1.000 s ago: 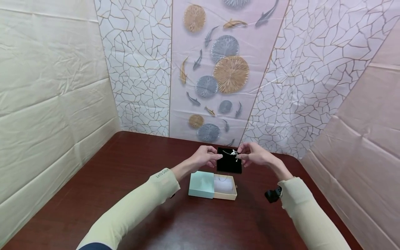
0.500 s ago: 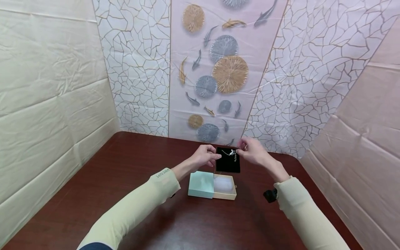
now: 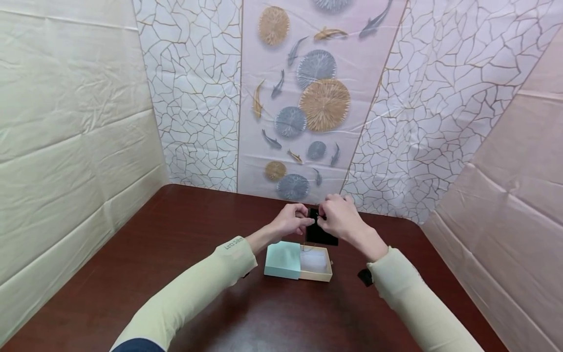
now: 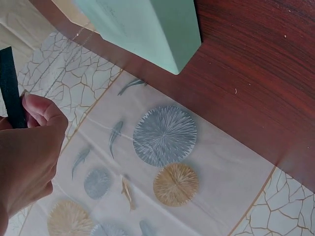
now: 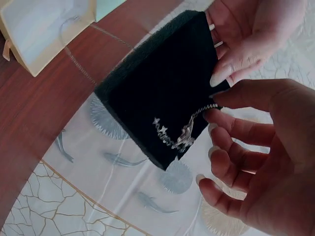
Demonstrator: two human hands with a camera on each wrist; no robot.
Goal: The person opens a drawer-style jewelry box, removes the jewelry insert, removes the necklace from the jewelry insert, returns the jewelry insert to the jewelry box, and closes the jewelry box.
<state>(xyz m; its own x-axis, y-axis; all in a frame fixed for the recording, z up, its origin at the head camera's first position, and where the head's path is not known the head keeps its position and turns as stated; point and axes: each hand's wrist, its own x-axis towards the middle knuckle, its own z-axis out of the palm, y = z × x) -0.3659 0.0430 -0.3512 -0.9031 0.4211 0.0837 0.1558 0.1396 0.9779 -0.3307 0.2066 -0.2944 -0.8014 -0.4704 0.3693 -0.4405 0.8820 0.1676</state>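
Reddish tabletop (image 3: 281,313), pale backdrop (image 3: 303,93) behind black pad (image 5: 157,83)

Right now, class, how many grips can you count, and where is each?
2: the left grip holds the pad at its edge; the right grip, close by, pinches the chain. No others show.

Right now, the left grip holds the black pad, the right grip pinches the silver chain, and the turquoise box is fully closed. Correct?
Not quite: the head view shows the turquoise box open, its cream drawer partly out. The left grip holds the black pad, the right grip pinches the silver chain.
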